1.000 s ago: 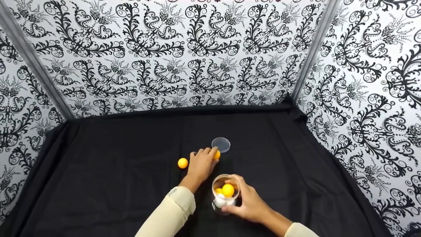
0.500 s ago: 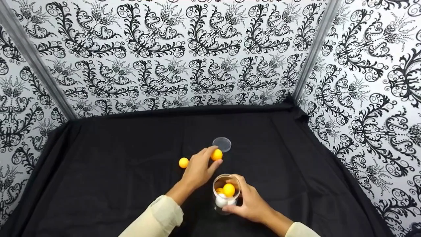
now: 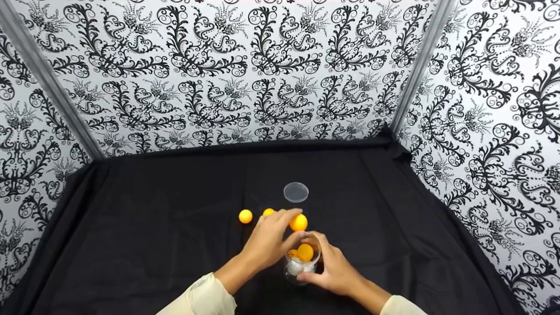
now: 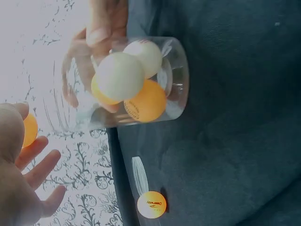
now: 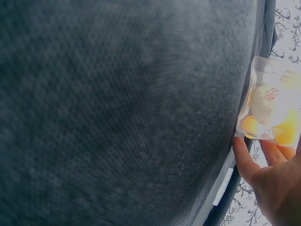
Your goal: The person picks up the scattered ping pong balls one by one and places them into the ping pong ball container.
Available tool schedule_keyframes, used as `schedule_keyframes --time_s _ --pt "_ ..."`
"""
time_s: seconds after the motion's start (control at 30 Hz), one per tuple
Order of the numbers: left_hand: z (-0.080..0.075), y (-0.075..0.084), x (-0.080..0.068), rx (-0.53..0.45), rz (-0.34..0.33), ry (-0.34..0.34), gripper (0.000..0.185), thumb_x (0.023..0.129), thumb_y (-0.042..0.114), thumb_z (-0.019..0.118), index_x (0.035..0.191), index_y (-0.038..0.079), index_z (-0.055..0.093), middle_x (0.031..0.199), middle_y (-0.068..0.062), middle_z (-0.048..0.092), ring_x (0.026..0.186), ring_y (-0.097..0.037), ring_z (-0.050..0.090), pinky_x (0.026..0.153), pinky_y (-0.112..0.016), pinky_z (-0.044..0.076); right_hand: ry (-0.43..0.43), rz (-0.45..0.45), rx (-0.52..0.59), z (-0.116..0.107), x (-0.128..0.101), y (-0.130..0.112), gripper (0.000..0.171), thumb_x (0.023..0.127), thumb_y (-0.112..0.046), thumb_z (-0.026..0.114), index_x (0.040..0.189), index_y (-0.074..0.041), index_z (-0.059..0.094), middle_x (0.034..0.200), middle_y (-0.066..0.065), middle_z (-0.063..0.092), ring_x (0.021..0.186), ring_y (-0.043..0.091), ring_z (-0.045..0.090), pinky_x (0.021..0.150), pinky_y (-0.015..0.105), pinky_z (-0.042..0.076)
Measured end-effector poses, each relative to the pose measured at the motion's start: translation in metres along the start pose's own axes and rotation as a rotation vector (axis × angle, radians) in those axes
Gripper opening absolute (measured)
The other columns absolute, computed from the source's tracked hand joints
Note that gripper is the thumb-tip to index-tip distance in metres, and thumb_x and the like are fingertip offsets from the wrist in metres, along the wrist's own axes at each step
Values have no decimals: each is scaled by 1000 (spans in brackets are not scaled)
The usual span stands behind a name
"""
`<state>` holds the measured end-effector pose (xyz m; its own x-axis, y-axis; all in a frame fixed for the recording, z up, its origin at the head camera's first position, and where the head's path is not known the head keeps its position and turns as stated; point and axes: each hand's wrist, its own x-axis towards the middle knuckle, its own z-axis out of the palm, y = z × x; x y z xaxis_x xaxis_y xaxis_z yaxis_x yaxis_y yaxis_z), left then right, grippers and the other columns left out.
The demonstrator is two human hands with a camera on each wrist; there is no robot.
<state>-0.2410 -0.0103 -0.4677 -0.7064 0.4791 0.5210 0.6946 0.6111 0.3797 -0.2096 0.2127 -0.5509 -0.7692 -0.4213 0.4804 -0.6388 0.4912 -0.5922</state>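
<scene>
My left hand (image 3: 270, 240) pinches an orange ping-pong ball (image 3: 299, 222) between thumb and fingers, just above the far rim of a clear jar (image 3: 294, 276). White and orange balls lie inside the jar; the left wrist view shows a white ball (image 4: 121, 76) and an orange ball (image 4: 146, 101) through its wall. Around the jar's right side, my right hand (image 3: 334, 271) grips it upright on the cloth. Two more orange balls rest on the cloth to the left: one ball (image 3: 246, 216) in full view, another ball (image 3: 268, 212) partly hidden behind my left hand.
A clear round lid (image 3: 296, 192) lies flat on the black cloth (image 3: 175, 227) beyond the jar. Patterned wall panels (image 3: 245, 78) rise behind the table and at both sides.
My left hand has lifted an orange ball from beside the lid and brought it toward me, over the jar's rim. A ball formerly behind that hand now shows. My right hand stays on the jar.
</scene>
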Motion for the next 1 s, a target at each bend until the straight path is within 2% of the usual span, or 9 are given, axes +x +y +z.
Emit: schedule_keyframes --time_s 0.2,0.37,0.5,0.67,1.0 --pt "1 5 -14 65 91 27 50 92 39 75 136 21 61 115 4 71 106 -15 67 93 -44 51 -7 11 5 -1 -1 -1 90 79 -47 86 149 -20 36 132 -4 65 113 15 67 92 38 58" --pt "3 6 -24 101 139 32 48 89 41 77 130 22 63 115 7 71 104 -13 65 88 -39 50 -22 29 27 -2 0 -4 91 79 -47 86 149 -21 34 135 -3 62 117 13 66 96 33 56" --pt "4 7 -27 79 135 24 47 88 41 78 129 23 63 117 10 71 105 -12 65 88 -39 49 -32 54 45 -3 0 -5 92 79 -48 85 150 -23 33 137 -5 60 118 12 65 96 33 56" --pt "4 9 -28 57 123 16 48 87 40 79 129 24 64 119 11 71 105 -12 65 87 -40 49 -20 28 37 -2 -1 -4 91 80 -46 85 151 -21 33 137 -3 61 116 12 65 94 37 57" --pt "5 10 -30 83 115 22 49 88 42 78 131 25 62 119 10 71 104 -13 65 86 -39 49 -19 34 37 -2 -1 -3 91 79 -46 86 151 -22 34 137 -4 60 115 12 65 92 39 58"
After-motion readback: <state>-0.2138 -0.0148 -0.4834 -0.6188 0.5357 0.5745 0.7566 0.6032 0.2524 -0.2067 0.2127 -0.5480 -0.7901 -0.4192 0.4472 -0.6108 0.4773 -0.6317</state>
